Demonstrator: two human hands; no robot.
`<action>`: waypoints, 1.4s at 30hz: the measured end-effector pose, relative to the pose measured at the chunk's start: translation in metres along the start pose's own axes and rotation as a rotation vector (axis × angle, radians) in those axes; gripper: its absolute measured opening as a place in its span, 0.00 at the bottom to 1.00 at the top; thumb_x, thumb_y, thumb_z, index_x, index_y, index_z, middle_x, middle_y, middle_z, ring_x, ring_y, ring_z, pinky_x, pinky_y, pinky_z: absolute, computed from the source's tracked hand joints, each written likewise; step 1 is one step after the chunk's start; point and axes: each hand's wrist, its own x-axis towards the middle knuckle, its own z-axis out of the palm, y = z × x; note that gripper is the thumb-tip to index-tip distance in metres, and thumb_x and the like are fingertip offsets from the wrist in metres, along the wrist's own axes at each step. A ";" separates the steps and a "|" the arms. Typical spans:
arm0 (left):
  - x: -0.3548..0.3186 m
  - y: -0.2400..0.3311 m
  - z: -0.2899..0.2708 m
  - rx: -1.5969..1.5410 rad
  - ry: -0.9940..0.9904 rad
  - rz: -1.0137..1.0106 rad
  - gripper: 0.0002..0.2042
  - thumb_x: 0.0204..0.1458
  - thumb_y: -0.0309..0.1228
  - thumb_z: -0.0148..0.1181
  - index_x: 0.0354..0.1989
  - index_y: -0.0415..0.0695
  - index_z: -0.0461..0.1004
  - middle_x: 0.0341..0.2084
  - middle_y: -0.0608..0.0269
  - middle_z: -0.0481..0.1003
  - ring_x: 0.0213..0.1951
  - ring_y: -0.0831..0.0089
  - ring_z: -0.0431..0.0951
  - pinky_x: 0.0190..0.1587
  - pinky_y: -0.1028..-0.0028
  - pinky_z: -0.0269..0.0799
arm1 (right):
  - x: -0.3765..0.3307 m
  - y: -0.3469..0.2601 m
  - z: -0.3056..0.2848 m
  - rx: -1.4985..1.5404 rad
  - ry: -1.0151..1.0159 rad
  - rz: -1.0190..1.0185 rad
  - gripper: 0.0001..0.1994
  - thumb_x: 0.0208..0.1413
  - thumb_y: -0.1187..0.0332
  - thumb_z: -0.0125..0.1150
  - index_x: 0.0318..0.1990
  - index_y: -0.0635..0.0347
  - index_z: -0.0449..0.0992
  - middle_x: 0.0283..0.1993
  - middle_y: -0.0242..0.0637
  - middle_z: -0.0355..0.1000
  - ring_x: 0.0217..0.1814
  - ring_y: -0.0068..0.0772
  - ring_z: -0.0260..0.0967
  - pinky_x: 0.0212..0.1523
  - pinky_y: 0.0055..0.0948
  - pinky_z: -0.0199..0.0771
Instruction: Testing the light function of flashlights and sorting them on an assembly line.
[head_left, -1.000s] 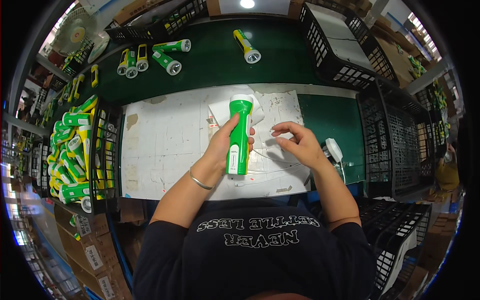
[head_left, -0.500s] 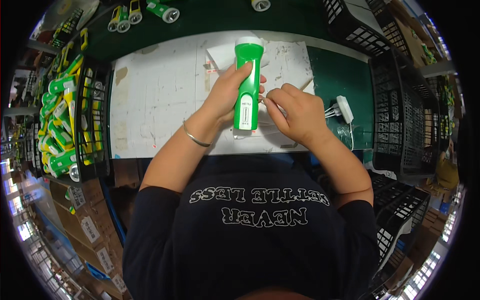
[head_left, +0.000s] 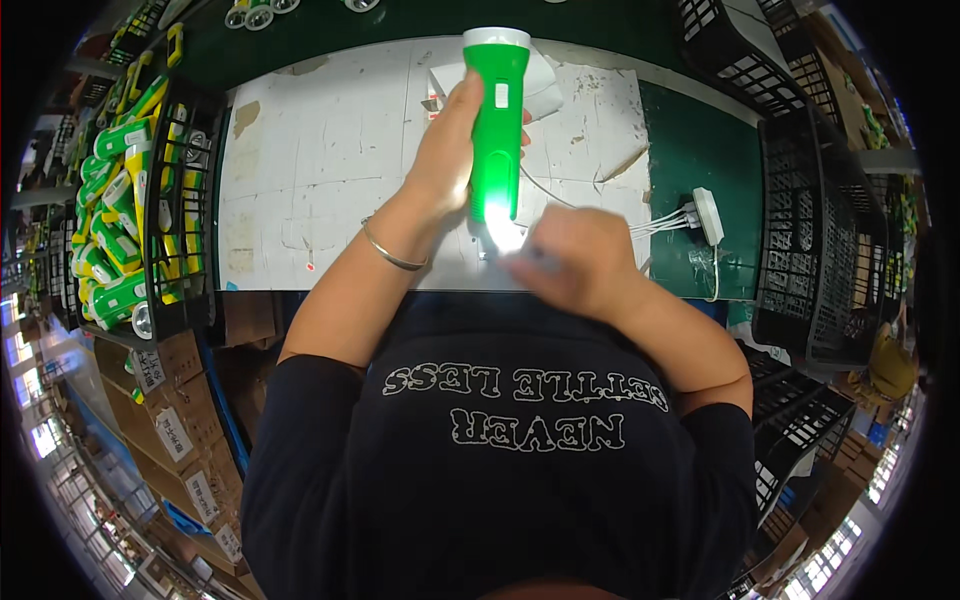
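A green flashlight [head_left: 497,130] with a white head ring stands out from my left hand [head_left: 447,150], its head toward the far side. My left fingers wrap round its body, with the thumb along its left side. A bright white glow [head_left: 505,232] shows at the near end of the flashlight and hides its detail. Right beside that glow, my right hand [head_left: 585,258] is curled and blurred by motion. Something dark and smeared shows at its fingertips, too blurred to name. A thin cable [head_left: 545,187] runs from behind the flashlight toward the right hand.
A black crate [head_left: 160,320] full of green and yellow flashlights stands at the left. On the right are a white power adapter [head_left: 707,216] with several cables and a black crate [head_left: 812,230]. More flashlights [head_left: 259,16] lie at the far edge. White board [head_left: 320,180] covers the table.
The flashlight has turned, so its white switch now faces up, and its near end glows. My right hand has moved nearer to me, to the flashlight's near end.
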 end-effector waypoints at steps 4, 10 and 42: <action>-0.007 -0.007 0.011 0.150 -0.037 0.050 0.13 0.56 0.36 0.49 0.45 0.41 0.63 0.33 0.60 0.72 0.31 0.76 0.73 0.32 0.76 0.71 | 0.015 0.031 0.007 0.308 0.067 0.521 0.20 0.45 0.69 0.66 0.17 0.57 0.56 0.15 0.24 0.52 0.19 0.15 0.45 0.18 0.20 0.49; -0.023 0.002 0.002 0.435 -0.107 0.059 0.19 0.53 0.37 0.54 0.47 0.37 0.61 0.32 0.60 0.72 0.32 0.77 0.72 0.35 0.76 0.69 | 0.027 0.058 -0.030 0.455 0.017 0.742 0.20 0.49 0.64 0.63 0.15 0.57 0.58 0.18 0.22 0.55 0.20 0.13 0.47 0.19 0.19 0.49; -0.049 -0.001 -0.041 1.022 0.111 0.096 0.30 0.43 0.33 0.62 0.55 0.38 0.57 0.41 0.52 0.70 0.44 0.65 0.71 0.47 0.71 0.66 | 0.023 0.074 0.026 0.196 -0.182 0.672 0.11 0.47 0.62 0.62 0.31 0.61 0.75 0.28 0.30 0.71 0.28 0.23 0.67 0.30 0.24 0.66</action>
